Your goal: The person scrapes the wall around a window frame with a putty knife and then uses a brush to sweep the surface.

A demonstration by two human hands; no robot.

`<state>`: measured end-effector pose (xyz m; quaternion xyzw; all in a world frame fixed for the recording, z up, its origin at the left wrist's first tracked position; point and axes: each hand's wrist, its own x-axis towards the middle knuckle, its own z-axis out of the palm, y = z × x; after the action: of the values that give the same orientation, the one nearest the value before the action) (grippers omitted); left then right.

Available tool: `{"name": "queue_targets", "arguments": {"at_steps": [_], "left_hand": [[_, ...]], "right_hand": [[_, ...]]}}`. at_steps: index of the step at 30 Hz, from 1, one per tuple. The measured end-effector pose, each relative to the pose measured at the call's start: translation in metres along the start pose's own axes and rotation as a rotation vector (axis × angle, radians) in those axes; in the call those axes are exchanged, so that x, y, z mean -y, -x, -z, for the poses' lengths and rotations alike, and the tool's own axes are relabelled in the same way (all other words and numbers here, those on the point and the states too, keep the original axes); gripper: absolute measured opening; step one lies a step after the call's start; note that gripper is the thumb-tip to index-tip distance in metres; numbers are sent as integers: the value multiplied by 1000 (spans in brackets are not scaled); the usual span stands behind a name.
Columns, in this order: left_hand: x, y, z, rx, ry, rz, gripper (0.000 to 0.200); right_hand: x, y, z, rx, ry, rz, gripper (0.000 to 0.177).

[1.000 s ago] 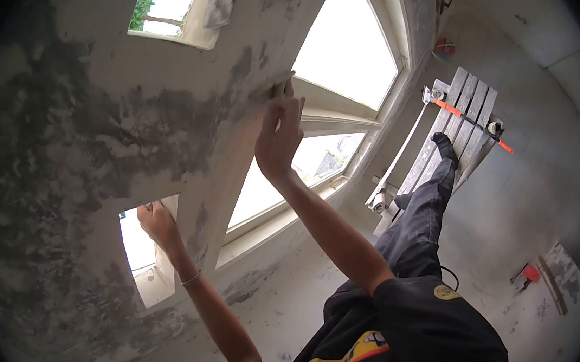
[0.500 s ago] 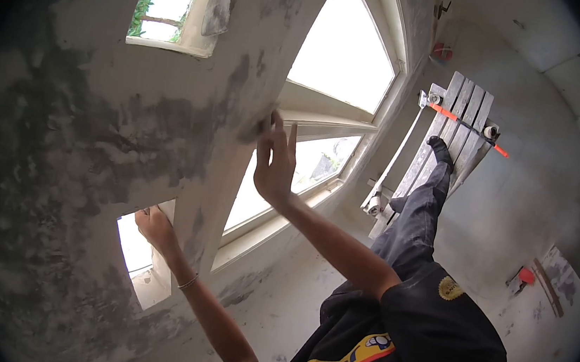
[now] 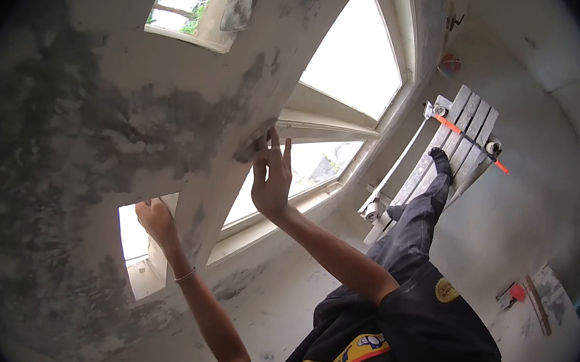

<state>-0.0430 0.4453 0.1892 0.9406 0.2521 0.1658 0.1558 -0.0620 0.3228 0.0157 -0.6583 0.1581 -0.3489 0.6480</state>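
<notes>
My right hand (image 3: 272, 183) is raised to the grey, patchy wall (image 3: 169, 119). Its thumb and fingers pinch a flat grey piece (image 3: 246, 149) that lies against the wall beside the large window; whether it is a blade or an abrasive sheet I cannot make out. Some fingers of that hand stick out. My left hand (image 3: 156, 221), with a bracelet (image 3: 186, 275) on the wrist, is closed at the edge of the small lower opening (image 3: 145, 280). Its fingertips are partly hidden by the reveal.
A putty knife (image 3: 238, 7) hangs by the upper opening (image 3: 199, 39). Below, my feet stand on a slatted wooden platform (image 3: 462, 121), crossed by an orange and black bar (image 3: 455, 127). A board (image 3: 555, 297) and a red item (image 3: 517, 292) lie on the floor.
My right hand has slid a little down the wall with the flat grey piece. The left hand keeps its place at the lower opening. The whole view has shifted slightly.
</notes>
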Motion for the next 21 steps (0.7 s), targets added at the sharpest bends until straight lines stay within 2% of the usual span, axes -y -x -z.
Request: {"name": "queue_targets", "arguments": {"at_steps": [3, 4, 5, 8, 9, 11, 13, 14, 15, 17, 18, 19, 21], "left_hand": [[3, -1, -1, -18, -12, -41, 30], [-1, -1, -1, -22, -46, -36, 30], [-1, 2, 1, -27, -83, -26, 30], [-6, 4, 1, -22, -66, -5, 31], [-6, 4, 1, -19, -66, -6, 31], [-1, 3, 1, -5, -38, -12, 30], [-6, 3, 2, 1, -37, -3, 30], [-6, 4, 2, 4, -37, 14, 30], [-5, 6, 2, 2, -40, 22, 30], [-8, 4, 2, -36, -133, 13, 30], [-9, 4, 2, -41, -126, 13, 30], [-8, 4, 4, -18, -87, 26, 31], [-5, 3, 3, 10, -52, 37, 31]], "right_hand": [[-11, -27, 1, -85, -81, -70, 4], [-16, -53, -3, -197, -150, -135, 12], [-22, -61, -5, -149, -238, -256, 15], [-10, -7, -6, -109, -92, -86, 14], [-7, 7, 2, 26, 52, 42, 35], [-17, 15, 0, 17, -112, 0, 46], [-20, -30, -4, -86, -121, -51, 41], [-13, -58, 1, -75, -215, -201, 42], [-15, -50, -3, -66, -215, -204, 42], [-17, -30, -17, -171, -76, -39, 42], [-10, -10, -8, -74, -34, 12, 41], [-7, -1, 0, 46, -36, 67, 29], [-8, -17, 5, -74, -110, -2, 14]]}}
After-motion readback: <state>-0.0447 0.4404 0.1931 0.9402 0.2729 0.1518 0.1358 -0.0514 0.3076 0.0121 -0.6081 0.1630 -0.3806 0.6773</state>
